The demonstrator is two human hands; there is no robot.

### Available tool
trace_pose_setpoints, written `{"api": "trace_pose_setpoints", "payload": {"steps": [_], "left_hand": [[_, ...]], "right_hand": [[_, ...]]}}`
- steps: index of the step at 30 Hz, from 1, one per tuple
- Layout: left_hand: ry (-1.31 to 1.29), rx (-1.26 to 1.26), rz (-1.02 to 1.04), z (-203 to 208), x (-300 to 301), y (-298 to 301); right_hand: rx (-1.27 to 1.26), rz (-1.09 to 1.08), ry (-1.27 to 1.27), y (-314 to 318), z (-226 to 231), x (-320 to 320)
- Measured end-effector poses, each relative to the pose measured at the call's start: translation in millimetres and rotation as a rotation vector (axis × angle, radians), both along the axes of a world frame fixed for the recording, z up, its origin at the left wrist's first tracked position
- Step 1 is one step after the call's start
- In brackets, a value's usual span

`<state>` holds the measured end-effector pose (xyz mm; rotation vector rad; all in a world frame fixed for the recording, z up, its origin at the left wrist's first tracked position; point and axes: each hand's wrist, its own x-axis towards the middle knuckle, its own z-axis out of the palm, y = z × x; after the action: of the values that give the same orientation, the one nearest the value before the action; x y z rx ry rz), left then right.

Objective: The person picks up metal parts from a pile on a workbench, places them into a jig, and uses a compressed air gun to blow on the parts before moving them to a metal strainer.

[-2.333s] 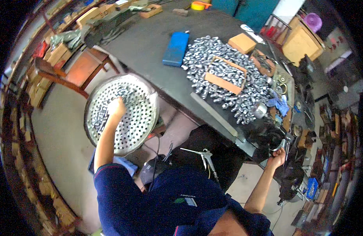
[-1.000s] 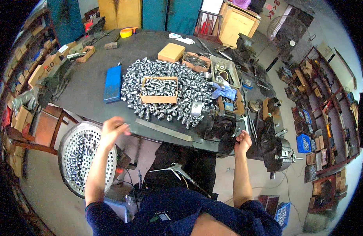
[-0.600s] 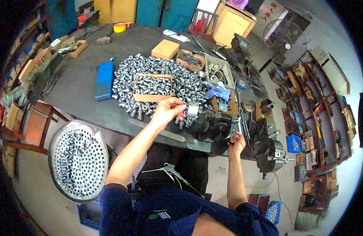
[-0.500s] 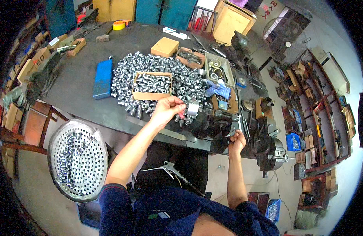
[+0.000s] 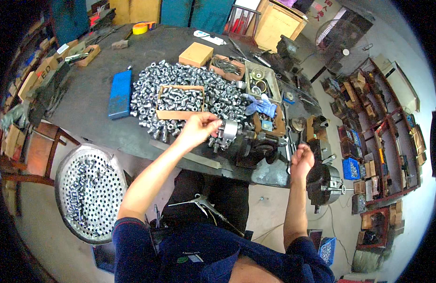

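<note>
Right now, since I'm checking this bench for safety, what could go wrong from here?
The left hand is right at the end of the silver cylinder, so it might get pinched if that turned. Loose metal fittings are heaped close by, and a bump could scatter some. The air gun lies across the lap and could perhaps slide off.

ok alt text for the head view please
A person's left hand is at the silvery cylindrical chuck of a dark metal fixture on a workbench, the right hand beside the fixture. Behind, metal fittings are heaped around an open cardboard box; a perforated metal tray at lower left holds similar parts.
</note>
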<state>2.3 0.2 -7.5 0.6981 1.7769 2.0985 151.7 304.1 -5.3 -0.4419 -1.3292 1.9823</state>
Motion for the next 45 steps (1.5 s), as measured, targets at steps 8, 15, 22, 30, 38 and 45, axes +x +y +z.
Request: {"api": "trace_pose_setpoints", "payload": {"steps": [8, 15, 22, 30, 38, 45], "left_hand": [[0.637, -0.545, 0.434, -0.8, 18.4, 16.2], [0.708, -0.492, 0.438, -0.4, 17.7, 28.4], [0.645, -0.493, 0.453, -6.2, 17.0, 16.7], [0.542, -0.535, 0.326, 1.3, 9.7, 16.9], [0.213, -0.394, 0.204, -2.8, 10.1, 10.2], [0.136, -0.351, 0.184, 0.6, 12.5, 6.2]], "right_hand": [[0.085, -0.177, -0.036, 32.2, -29.6, -87.6], [-0.087, -0.228, -0.067, 44.9, -128.2, -40.5], [-0.179, -0.003, -0.183, 2.2, -80.4, -2.9], [0.567, -0.099, 0.092, 69.3, -93.8, -95.4], [0.125, -0.024, 0.322, -3.7, -14.8, -4.7], [0.003, -0.175, -0.234, 11.5, -100.8, -22.5]]}}
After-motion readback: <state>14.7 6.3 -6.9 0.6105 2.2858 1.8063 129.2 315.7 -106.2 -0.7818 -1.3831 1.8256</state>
